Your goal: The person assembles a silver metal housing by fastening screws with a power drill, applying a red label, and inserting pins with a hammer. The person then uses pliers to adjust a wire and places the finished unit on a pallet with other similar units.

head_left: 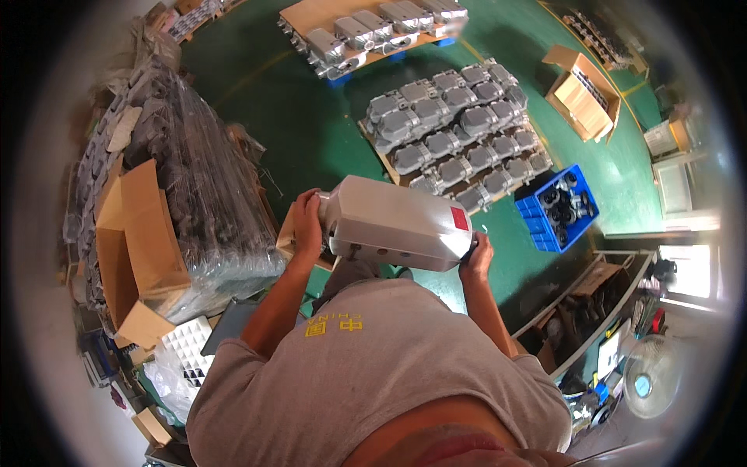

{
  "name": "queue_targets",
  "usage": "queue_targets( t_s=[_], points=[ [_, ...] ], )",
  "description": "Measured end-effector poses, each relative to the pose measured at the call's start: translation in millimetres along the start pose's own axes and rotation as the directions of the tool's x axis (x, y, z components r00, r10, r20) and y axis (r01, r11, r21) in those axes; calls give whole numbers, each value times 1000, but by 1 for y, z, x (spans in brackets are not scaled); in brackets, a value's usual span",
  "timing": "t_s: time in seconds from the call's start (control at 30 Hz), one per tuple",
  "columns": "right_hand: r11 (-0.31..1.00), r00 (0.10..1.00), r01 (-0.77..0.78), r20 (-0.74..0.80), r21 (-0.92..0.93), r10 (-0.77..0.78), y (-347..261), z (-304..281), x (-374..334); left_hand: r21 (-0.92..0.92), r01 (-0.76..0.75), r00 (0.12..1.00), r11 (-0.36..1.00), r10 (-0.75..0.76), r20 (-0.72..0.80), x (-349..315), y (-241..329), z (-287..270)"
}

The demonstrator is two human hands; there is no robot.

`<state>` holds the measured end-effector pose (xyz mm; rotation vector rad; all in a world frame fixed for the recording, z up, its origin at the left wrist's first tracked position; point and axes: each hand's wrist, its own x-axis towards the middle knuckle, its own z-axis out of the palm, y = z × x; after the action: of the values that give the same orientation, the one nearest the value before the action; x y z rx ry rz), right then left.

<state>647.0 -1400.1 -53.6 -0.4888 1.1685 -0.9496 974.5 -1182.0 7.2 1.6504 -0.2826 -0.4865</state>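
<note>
A large silver-grey metal housing [397,218] with a red label near its right end is held level in front of my body. My left hand [308,221] grips its narrower left end, with the fingers partly hidden behind it. At the other end, my right hand [477,257] is closed on a dark part at the lower right corner. Small dark holes show along the side that faces me. Just beyond the housing, rows of similar grey castings [443,144] rest on a low pallet.
Plastic-wrapped stacks of castings [179,156] and an open cardboard box [140,241] stand at the left. A blue crate [537,222] of dark parts sits at the right, near a metal-framed shelf [576,300]. Farther off are another loaded pallet [373,35] and a carton [580,101].
</note>
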Motion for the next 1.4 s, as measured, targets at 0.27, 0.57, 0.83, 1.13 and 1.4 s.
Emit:
queue_targets(
  t_s=[0.27,0.57,0.83,1.13,1.4],
  points=[
    [987,996,52,76,-150,-41,27,152,105,-38,61,992,997,-65,-107,162,18,-12],
    [857,951,280,250,-433,-184,40,372,194,-67,-12,983,998,0,-183,354,55,-55],
    [925,968,88,252,-369,9,97,562,308,-140,14,958,990,-53,-283,530,88,-79],
    [966,915,-18,386,-256,119,106,846,348,-68,-24,935,997,-2,-354,744,106,-139],
    [897,927,64,358,-437,109,144,1046,382,-214,26,913,977,-110,-392,924,116,-191]
  ],
)
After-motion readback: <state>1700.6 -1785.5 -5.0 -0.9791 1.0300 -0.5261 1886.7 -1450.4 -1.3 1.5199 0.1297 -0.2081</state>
